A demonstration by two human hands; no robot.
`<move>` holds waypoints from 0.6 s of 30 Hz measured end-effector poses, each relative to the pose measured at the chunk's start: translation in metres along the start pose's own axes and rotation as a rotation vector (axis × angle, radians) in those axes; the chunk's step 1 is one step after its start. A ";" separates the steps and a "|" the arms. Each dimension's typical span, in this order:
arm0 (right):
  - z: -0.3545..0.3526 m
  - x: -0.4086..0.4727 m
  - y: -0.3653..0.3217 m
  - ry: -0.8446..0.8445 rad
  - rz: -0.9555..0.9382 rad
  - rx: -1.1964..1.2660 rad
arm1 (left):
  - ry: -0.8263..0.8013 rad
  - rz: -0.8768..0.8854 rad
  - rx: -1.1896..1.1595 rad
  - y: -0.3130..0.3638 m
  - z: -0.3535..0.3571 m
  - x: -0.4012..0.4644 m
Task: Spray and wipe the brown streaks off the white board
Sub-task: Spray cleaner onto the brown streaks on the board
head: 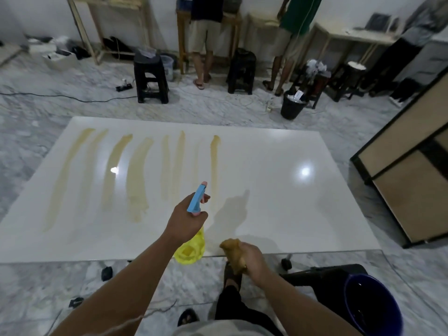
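Nearest the lens, at six o'clock: two bare forearms reaching out over a grey marble floor (72, 277). Left hand (188, 220), grip curled round the neck of a yellow translucent spray bottle with blue trigger head (196, 200), forefinger out by the trigger, nozzle aimed toward twelve o'clock. Right hand (254, 261), grip bunched round a crumpled brown-stained cloth (234, 252) at the near edge of the large glossy white board (278, 190). Pale brown streaks (138, 180) running lengthwise from ten to twelve o'clock, unwiped. Dark blue plastic bucket (373, 304) at four o'clock.

Probably the spraying step: best to mist each streak evenly along its length, then wipe in long passes with a clean fold of cloth.
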State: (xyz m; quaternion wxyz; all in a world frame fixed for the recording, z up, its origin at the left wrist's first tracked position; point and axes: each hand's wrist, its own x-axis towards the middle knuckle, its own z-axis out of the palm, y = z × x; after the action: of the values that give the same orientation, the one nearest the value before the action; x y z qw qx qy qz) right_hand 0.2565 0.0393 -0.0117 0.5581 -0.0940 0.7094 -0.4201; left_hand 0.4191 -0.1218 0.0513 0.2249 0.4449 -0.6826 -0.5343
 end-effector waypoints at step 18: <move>-0.010 0.001 -0.195 -0.166 -0.254 0.538 | 0.025 0.193 0.085 0.069 -0.033 -0.013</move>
State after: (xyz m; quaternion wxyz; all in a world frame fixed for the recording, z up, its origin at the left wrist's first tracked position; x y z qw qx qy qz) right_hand 0.1818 -0.0792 0.1245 0.5620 -0.0646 0.5074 -0.6500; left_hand 0.4265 -0.1263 0.1285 0.2650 0.3928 -0.7414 -0.4752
